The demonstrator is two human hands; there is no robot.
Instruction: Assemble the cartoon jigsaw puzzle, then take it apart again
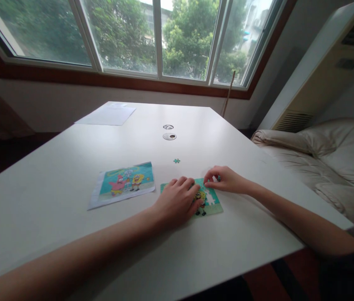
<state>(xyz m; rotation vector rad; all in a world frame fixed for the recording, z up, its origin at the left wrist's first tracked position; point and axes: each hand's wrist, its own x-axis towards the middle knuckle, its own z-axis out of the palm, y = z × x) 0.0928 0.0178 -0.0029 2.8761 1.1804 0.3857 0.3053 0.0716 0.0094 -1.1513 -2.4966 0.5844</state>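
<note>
Here, the puzzle lies partly under the loosely spread left hand; the right hand, curled around a green piece, meets the puzzle's far edge. Beyond both lies a loose piece.

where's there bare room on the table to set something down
Free: the table between the paper and picture, and the stretch right of the discs. Crowded: around the puzzle, left hand on it, right hand at its edge, loose piece beyond.
</note>
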